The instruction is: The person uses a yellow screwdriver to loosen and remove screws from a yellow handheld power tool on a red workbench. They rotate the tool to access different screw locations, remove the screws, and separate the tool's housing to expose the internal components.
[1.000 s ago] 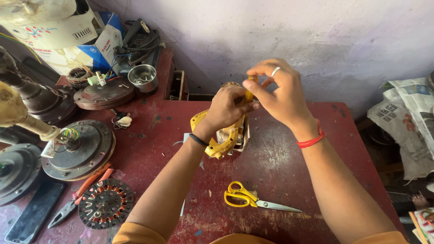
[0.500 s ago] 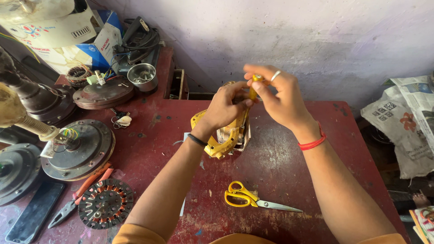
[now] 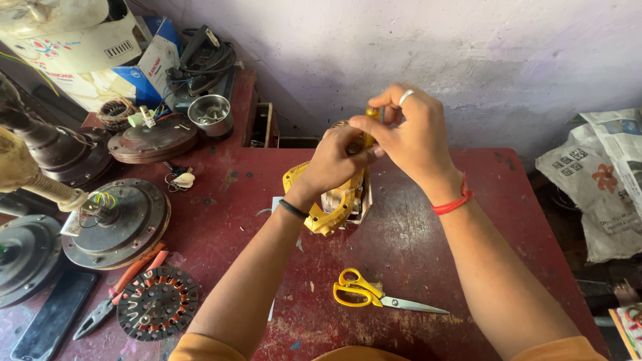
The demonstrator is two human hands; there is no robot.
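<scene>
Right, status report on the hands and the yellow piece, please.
Left hand and right hand both gripping yellow tape strip above yellow device. Yellow scissors lie apart on red table. Nothing obstructing.

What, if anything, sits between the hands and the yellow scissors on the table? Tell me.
Nothing visible does. Both hands, left hand and right hand, are busy up at the yellow tool; bare red table lies between them and the yellow scissors.
</scene>
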